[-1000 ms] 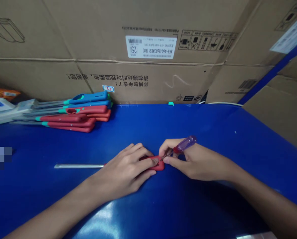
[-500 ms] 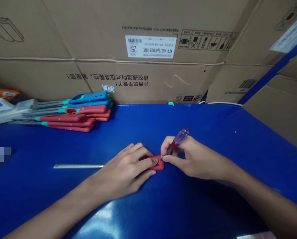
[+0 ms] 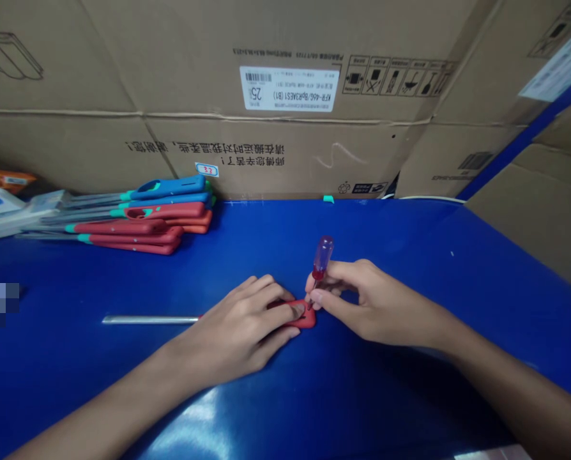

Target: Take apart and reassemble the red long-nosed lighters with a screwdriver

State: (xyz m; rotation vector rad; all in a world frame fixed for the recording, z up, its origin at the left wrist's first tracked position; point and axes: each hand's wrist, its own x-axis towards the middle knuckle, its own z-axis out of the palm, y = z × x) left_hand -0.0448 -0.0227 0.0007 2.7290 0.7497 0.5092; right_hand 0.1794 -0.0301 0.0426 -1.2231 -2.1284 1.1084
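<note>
My left hand (image 3: 247, 329) lies over the red handle (image 3: 305, 317) of a long tool on the blue table (image 3: 386, 236), fingers curled down and pressing it flat. A thin metal rod (image 3: 146, 319) sticks out from under that hand to the left. My right hand (image 3: 366, 300) pinches a small screwdriver with a purple handle (image 3: 322, 255). The screwdriver stands nearly upright, its tip set on the end of the red handle.
A stack of similar tools with red and blue handles (image 3: 156, 214) lies at the back left. Packets (image 3: 7, 204) sit at the far left edge. Large cardboard boxes (image 3: 285, 96) wall off the back and the right side of the table.
My right hand has swung the screwdriver from a low tilt to the right up to nearly upright, tip staying on the red handle. My left hand has not moved.
</note>
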